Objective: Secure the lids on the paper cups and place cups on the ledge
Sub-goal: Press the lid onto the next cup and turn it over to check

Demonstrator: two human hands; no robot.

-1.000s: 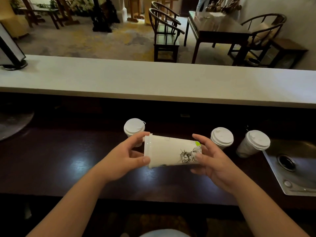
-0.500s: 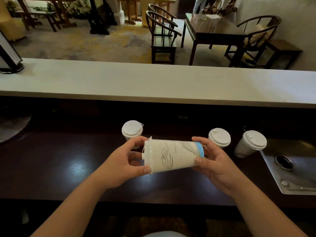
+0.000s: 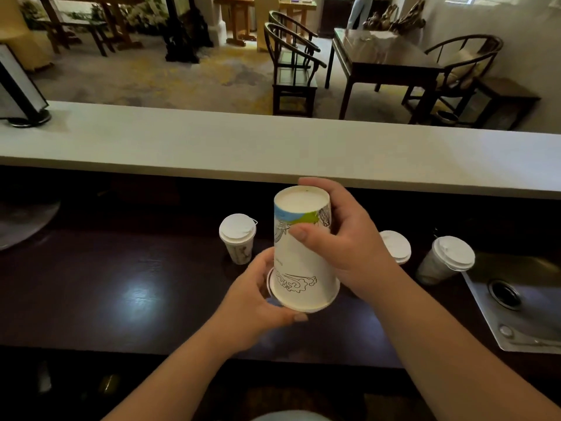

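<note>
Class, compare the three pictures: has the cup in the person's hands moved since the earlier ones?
Yes. The held cup lay sideways; now its base points up toward the white ledge, lid end down by the left hand, right hand gripping.

Single head-worn wide-angle view, looking forward and down, close over the dark worktop (image 3: 136, 299), pale ledge (image 3: 273, 147) across mid-frame, furnished room beyond

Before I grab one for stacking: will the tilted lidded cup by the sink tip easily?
Probably. The tilted cup already leans with its lid toward the sink, so a nudge may topple it. Being paper, it likely dents if squeezed.
</note>
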